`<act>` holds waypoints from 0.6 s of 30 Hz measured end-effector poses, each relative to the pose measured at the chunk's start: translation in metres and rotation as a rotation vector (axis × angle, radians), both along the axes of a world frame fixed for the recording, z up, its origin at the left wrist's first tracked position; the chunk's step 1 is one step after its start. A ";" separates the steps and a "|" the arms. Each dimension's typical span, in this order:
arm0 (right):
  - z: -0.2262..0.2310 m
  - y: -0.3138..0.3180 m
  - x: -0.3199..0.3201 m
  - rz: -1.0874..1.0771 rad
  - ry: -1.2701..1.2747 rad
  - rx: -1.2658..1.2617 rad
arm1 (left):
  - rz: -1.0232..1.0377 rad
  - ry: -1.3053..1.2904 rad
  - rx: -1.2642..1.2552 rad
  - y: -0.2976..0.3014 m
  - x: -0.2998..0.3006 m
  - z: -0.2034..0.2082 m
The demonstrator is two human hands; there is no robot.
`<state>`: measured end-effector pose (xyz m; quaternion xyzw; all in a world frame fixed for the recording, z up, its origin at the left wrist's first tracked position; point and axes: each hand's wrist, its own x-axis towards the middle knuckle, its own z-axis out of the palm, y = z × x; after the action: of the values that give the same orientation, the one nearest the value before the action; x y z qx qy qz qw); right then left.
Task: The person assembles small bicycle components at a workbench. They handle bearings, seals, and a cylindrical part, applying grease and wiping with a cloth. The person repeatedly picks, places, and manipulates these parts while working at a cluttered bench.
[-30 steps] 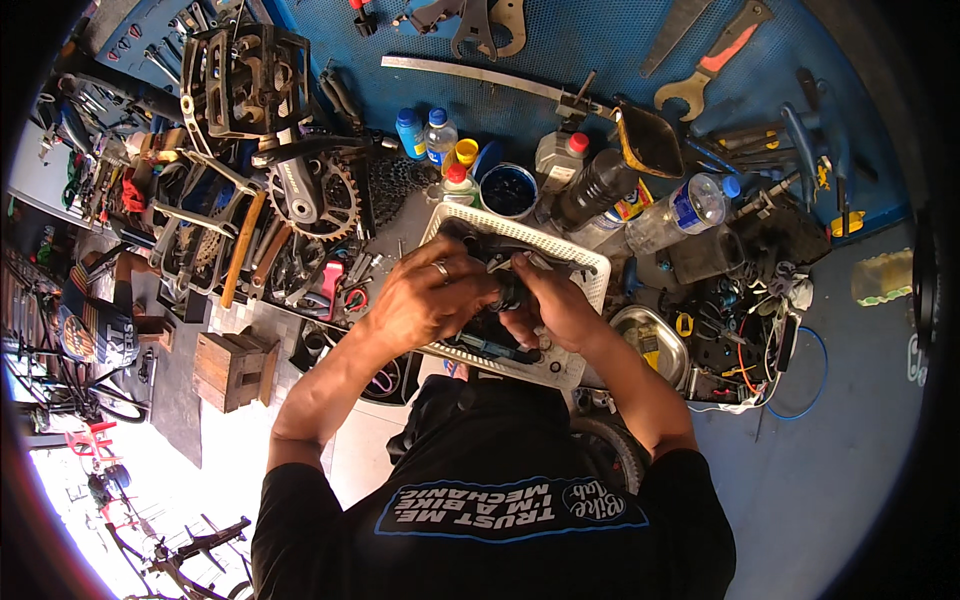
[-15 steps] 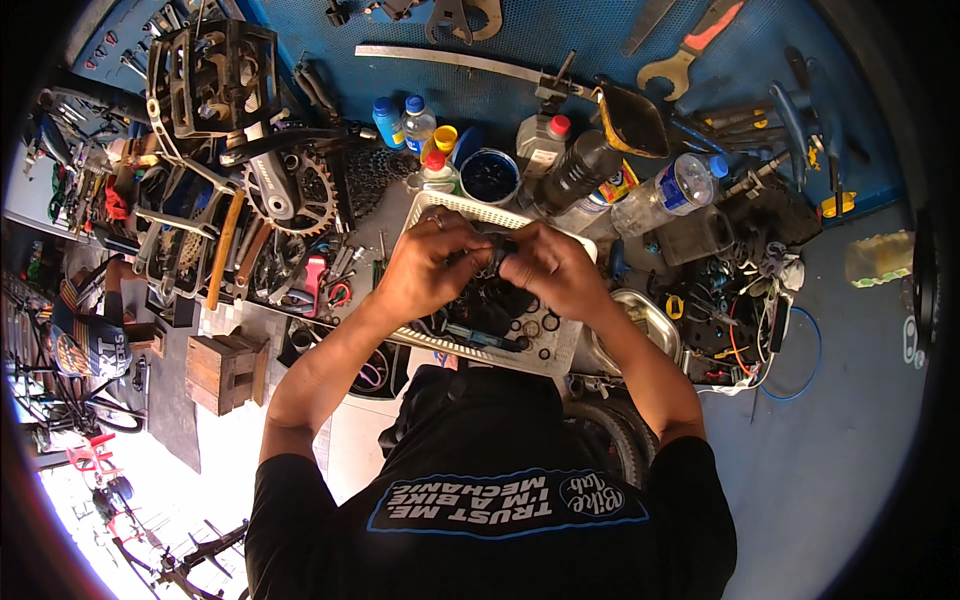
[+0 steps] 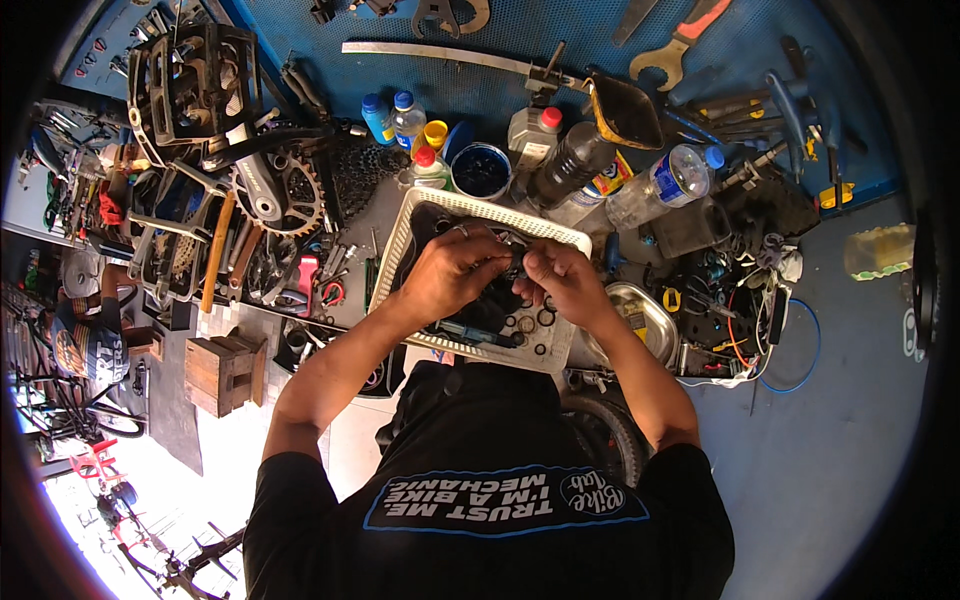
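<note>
Over a cream plastic basket (image 3: 398, 235), my two hands come together around a small dark part (image 3: 516, 246); its kind is hidden by my fingers. My left hand (image 3: 458, 270) pinches it from the left, thumb against fingers. From the right, my right hand (image 3: 566, 280) grips it with thumb and curled fingers. Below them, the basket holds black parts, several small rings (image 3: 545, 317) and a blue and black tool-like piece (image 3: 476, 333) along its near side. Fingers and shadow cover much of the basket's middle.
Behind the basket stand an open tub of dark blue stuff (image 3: 481, 172), a red-capped bottle (image 3: 432, 168) and a clear bottle (image 3: 665, 187). A steel tray (image 3: 662, 345) sits to the right. Crank and chainring (image 3: 272, 190) lie left. A person (image 3: 90, 335) sits far left.
My hands have shifted slightly and turned the dark part, which shows less between my fingers. The fingers of my right hand have curled in under it. Most of the scene has shifted slightly left.
</note>
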<state>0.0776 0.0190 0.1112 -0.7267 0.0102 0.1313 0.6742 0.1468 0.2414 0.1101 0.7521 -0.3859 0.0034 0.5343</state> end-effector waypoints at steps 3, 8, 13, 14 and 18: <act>-0.005 -0.004 0.004 -0.040 0.027 -0.064 | 0.068 0.031 0.058 -0.005 0.004 -0.015; -0.040 -0.019 0.001 0.056 -0.485 -1.102 | 0.092 -0.057 0.497 -0.010 -0.005 -0.063; -0.071 -0.012 -0.001 0.265 -0.498 -1.253 | 0.033 -0.132 0.836 -0.033 -0.022 -0.092; -0.077 -0.012 -0.001 0.275 -0.510 -1.283 | 0.036 -0.154 0.834 -0.033 -0.022 -0.098; -0.065 0.004 -0.009 0.230 -0.433 -1.337 | 0.057 0.054 0.658 -0.019 -0.017 -0.085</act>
<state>0.0687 0.0228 0.0462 -0.9909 -0.1223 0.0201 0.0527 0.1296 0.2224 0.0247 0.8947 -0.3309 -0.1263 0.2722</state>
